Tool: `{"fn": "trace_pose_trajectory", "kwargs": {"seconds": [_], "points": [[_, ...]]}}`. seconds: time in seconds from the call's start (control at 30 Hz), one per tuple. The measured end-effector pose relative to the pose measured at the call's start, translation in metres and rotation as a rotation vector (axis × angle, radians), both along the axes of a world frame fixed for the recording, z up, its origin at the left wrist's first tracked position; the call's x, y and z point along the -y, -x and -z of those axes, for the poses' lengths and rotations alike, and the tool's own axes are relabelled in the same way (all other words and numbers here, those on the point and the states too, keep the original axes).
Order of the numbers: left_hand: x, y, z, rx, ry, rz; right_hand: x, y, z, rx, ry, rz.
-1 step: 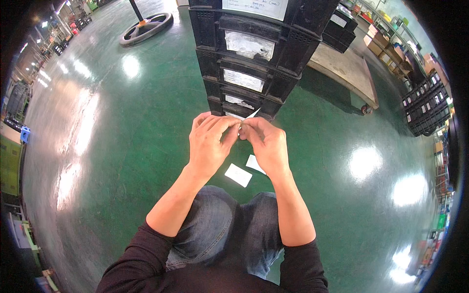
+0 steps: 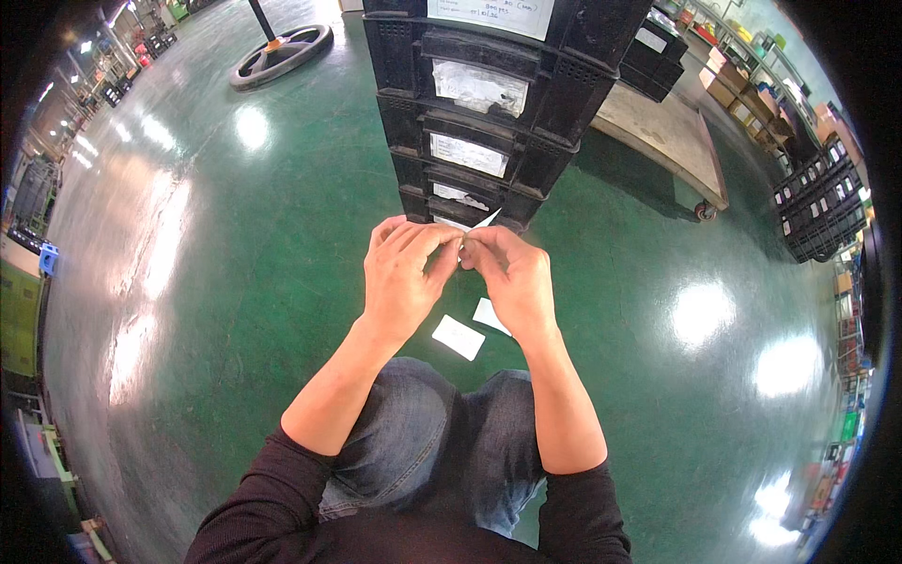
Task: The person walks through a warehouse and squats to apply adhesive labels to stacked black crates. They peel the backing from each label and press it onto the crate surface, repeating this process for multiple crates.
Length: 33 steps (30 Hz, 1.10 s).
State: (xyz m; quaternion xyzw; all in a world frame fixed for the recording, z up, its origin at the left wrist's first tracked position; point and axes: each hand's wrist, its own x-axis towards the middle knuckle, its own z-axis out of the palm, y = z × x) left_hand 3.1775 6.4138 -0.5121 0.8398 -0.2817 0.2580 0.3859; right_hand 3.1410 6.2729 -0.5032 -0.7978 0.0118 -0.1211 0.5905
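Observation:
My left hand (image 2: 406,273) and my right hand (image 2: 515,280) meet fingertip to fingertip in front of a stack of black plastic crates (image 2: 554,103). Both are closed in a pinch on a white paper label (image 2: 487,220), one pointed corner of which sticks up beyond the fingers. Most of that label is hidden behind my hands. White labels, some torn, are on the fronts of the crates. Below my hands, a white paper card (image 2: 458,337) lies on the green floor, with a second white card (image 2: 490,316) beside it, partly covered by my right wrist.
A flat trolley (image 2: 658,141) on casters stands right of the stack, bearing black crates (image 2: 651,61). Farther right are more stacked black crates (image 2: 822,207) and cardboard boxes (image 2: 738,89). A round wheel-like base (image 2: 282,56) with a pole stands at the far left.

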Motion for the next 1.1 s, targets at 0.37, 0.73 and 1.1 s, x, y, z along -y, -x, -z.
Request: {"fn": "trace_pose_trajectory", "kwargs": {"seconds": [0.37,0.73,1.1], "points": [[0.001,-0.008,0.007,-0.032,0.064,0.005,0.002,-0.012,0.016,0.114,0.024,-0.007],[-0.003,-0.007,0.009,-0.264,0.198,0.073,0.004,-0.012,0.022,0.13,0.065,-0.014],[-0.008,-0.01,0.006,-0.51,0.332,0.159,0.002,-0.01,0.009,-0.064,-0.039,-0.068]]}}
